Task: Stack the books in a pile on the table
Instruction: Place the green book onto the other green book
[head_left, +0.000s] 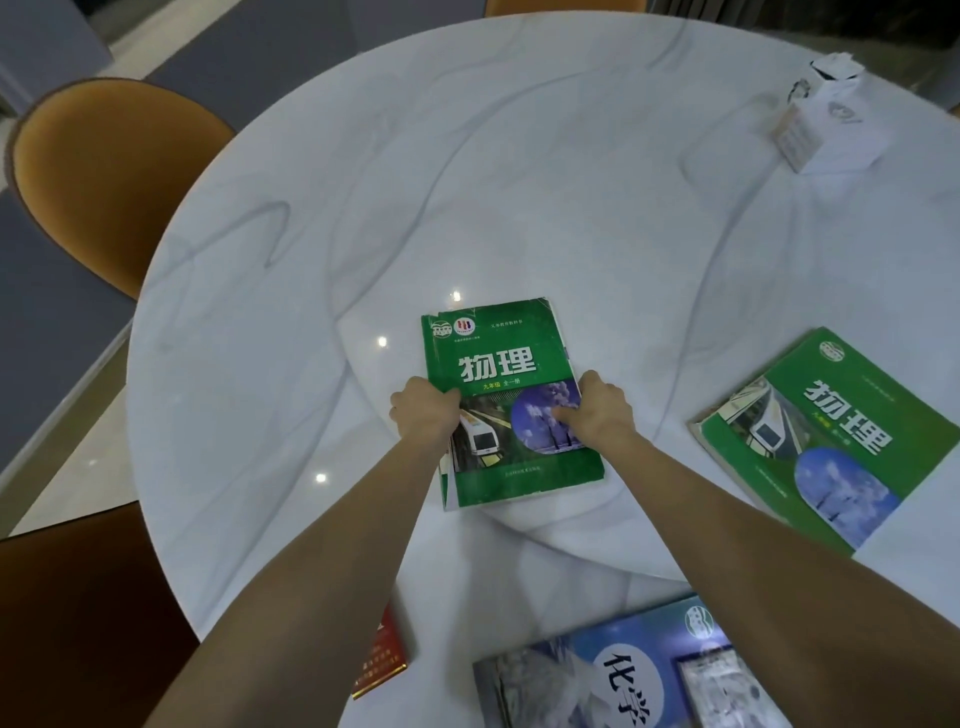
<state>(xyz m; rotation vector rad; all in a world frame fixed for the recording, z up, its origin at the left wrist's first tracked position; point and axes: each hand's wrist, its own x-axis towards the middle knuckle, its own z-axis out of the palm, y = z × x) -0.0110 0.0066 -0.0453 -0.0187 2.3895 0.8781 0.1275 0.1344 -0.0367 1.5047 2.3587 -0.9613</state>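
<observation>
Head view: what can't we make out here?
- Blue book: cut off by the bottom edge, and the right forearm crosses it.
- Red book: mostly hidden under the left forearm.
- Centre green book: side edges covered by the left hand and right hand; whether it is lifted or flat is unclear.
- Second green book: clipped at the right edge.
- White box: print too blurred to read.

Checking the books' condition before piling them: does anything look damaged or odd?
The centre green book, held by both hands, has a torn, frayed top edge and worn right side. Pages stick out at its lower left corner.
</observation>
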